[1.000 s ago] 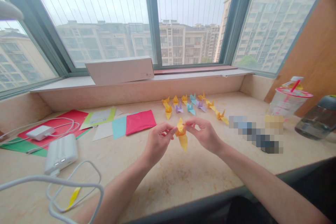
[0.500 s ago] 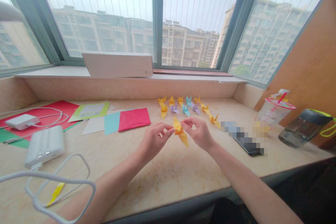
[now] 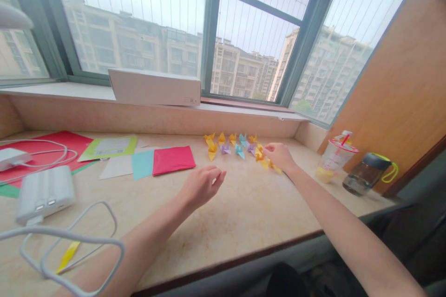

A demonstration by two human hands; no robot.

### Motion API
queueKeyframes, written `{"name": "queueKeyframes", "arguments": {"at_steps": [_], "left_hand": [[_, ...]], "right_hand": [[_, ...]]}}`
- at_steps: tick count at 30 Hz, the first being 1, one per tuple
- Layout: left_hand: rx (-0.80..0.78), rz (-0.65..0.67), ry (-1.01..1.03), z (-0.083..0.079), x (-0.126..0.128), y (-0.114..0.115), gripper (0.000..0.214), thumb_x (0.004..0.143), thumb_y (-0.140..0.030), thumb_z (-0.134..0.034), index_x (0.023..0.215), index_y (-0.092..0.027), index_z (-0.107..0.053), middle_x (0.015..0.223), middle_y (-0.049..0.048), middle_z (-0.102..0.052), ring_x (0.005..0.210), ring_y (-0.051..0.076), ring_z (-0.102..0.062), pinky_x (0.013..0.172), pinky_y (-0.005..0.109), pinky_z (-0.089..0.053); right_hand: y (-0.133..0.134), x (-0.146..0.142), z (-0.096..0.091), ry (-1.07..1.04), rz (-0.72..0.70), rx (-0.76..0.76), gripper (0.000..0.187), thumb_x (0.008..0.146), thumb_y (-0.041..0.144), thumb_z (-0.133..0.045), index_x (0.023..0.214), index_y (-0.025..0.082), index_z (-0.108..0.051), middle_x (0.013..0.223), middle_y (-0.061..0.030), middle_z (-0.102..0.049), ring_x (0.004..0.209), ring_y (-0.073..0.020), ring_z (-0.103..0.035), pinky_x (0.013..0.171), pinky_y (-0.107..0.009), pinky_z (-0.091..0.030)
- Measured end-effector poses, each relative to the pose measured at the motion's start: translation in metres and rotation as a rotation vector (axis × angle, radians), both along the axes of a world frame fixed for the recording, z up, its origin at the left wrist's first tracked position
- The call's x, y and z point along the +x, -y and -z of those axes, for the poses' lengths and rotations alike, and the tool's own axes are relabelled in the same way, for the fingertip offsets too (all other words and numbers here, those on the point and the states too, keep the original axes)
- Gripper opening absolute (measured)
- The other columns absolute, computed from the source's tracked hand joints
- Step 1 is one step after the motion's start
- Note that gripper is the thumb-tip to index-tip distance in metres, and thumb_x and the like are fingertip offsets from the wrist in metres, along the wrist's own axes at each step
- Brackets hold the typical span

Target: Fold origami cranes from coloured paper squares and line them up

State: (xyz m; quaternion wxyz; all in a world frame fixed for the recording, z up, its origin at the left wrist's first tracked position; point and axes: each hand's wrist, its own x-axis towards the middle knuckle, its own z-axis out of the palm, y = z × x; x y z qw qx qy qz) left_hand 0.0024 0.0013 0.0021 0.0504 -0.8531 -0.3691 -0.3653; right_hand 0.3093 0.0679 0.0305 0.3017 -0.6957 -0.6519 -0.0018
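Closer in, the left hand (image 3: 205, 185): loosely curled, half open with a gap between thumb and fingers, free of any hold, above the counter (image 3: 223, 241). Farther out, the right hand (image 3: 280, 155): bent at the fingers, tips right at a yellow paper crane (image 3: 259, 152); hard to say whether pinching or merely touching.

At near left on the beige, marbled counter, a looped white cable (image 3: 45, 230) with a yellow tag (image 3: 68, 256), then a white power bank (image 3: 47, 190). Beyond, a red sheet (image 3: 75, 141), a green-bordered card (image 3: 121, 148), a pale blue sheet (image 3: 141, 165) and a red packet (image 3: 174, 160). At right, a dark-lidded bottle (image 3: 364, 174) near a clear cup (image 3: 332, 160) with a red straw. Farther back, a white box (image 3: 156, 87) on the ledge, a window (image 3: 213, 32), pale buildings (image 3: 237, 69) outside.

As for the yellow paper crane: toward the back, directly at the right fingertips, well apart from the left hand, at the right side of a close group of other cranes (image 3: 212, 150) in yellow, blue and lilac.
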Motion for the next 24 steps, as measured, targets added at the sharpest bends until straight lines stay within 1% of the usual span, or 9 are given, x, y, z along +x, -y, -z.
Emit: {"name": "queueKeyframes", "arguments": {"at_steps": [3,8,10,13,15,18,21,24], "left_hand": [[0.016,-0.001,-0.008,0.001,0.0,-0.001,0.043,0.098,-0.03,-0.044,0.058,-0.018,-0.054,0.056,-0.0002,-0.053,0.051,0.012,-0.046,0.053,0.026,-0.028],[0.031,-0.014,-0.023,0.002,-0.002,-0.003,0.042,0.098,-0.03,-0.045,0.059,-0.018,-0.056,0.056,-0.0002,-0.054,0.051,0.012,-0.047,0.052,0.026,-0.027],[0.03,-0.022,-0.034,0.002,-0.003,-0.003,0.042,0.098,-0.031,-0.044,0.059,-0.018,-0.056,0.057,-0.0001,-0.055,0.05,0.012,-0.048,0.052,0.026,-0.027],[0.022,-0.029,-0.05,0.001,-0.003,-0.003,0.043,0.098,-0.032,-0.044,0.059,-0.018,-0.056,0.057,0.0,-0.055,0.05,0.012,-0.048,0.051,0.026,-0.027],[0.017,-0.03,-0.066,0.002,-0.003,-0.003,0.043,0.098,-0.032,-0.044,0.059,-0.018,-0.056,0.057,0.0002,-0.055,0.049,0.012,-0.048,0.051,0.026,-0.026],[0.012,-0.019,-0.083,0.003,-0.003,-0.003,0.043,0.098,-0.032,-0.044,0.059,-0.017,-0.057,0.057,0.0004,-0.056,0.049,0.012,-0.048,0.051,0.026,-0.026],[0.01,0.0,-0.077,0.004,-0.002,-0.003,0.043,0.098,-0.031,-0.044,0.06,-0.017,-0.057,0.058,0.0006,-0.056,0.049,0.012,-0.048,0.051,0.026,-0.026],[0.006,0.002,-0.079,0.004,-0.002,-0.003,0.042,0.098,-0.03,-0.044,0.059,-0.017,-0.056,0.058,0.0004,-0.056,0.049,0.012,-0.048,0.051,0.026,-0.026]], "right_hand": [[-0.008,0.009,-0.012,0.091,0.031,-0.073,0.02,0.081,0.027,-0.06,0.09,0.02,-0.077,0.092,-0.0072,-0.078,0.084,-0.0207,-0.072,0.068,-0.024,-0.048],[-0.014,0.009,-0.018,0.213,0.048,-0.172,0.022,0.083,0.022,-0.058,0.094,0.018,-0.076,0.097,-0.0092,-0.078,0.088,-0.0213,-0.072,0.073,-0.024,-0.049],[-0.015,0.009,-0.019,0.249,0.031,-0.192,0.025,0.085,0.021,-0.055,0.1,0.019,-0.075,0.104,-0.0087,-0.077,0.094,-0.0211,-0.071,0.078,-0.025,-0.049],[-0.015,0.014,-0.025,0.305,-0.013,-0.224,0.031,0.088,0.018,-0.05,0.109,0.021,-0.073,0.115,-0.0057,-0.075,0.103,-0.0198,-0.069,0.086,-0.025,-0.048],[-0.015,0.02,-0.03,0.351,-0.048,-0.271,0.032,0.087,0.015,-0.051,0.107,0.023,-0.075,0.115,-0.0039,-0.075,0.104,-0.0199,-0.069,0.088,-0.026,-0.048],[-0.012,0.03,-0.034,0.431,-0.088,-0.326,0.034,0.084,0.012,-0.053,0.107,0.025,-0.075,0.114,-0.0041,-0.075,0.106,-0.0226,-0.068,0.093,-0.032,-0.046],[-0.008,0.035,-0.033,0.498,-0.125,-0.36,0.036,0.083,0.01,-0.054,0.108,0.026,-0.075,0.117,-0.0037,-0.074,0.112,-0.0248,-0.066,0.1,-0.038,-0.042],[-0.007,0.035,-0.029,0.531,-0.149,-0.384,0.033,0.085,0.013,-0.055,0.107,0.027,-0.075,0.117,-0.0038,-0.074,0.112,-0.0242,-0.065,0.1,-0.037,-0.041]]}}
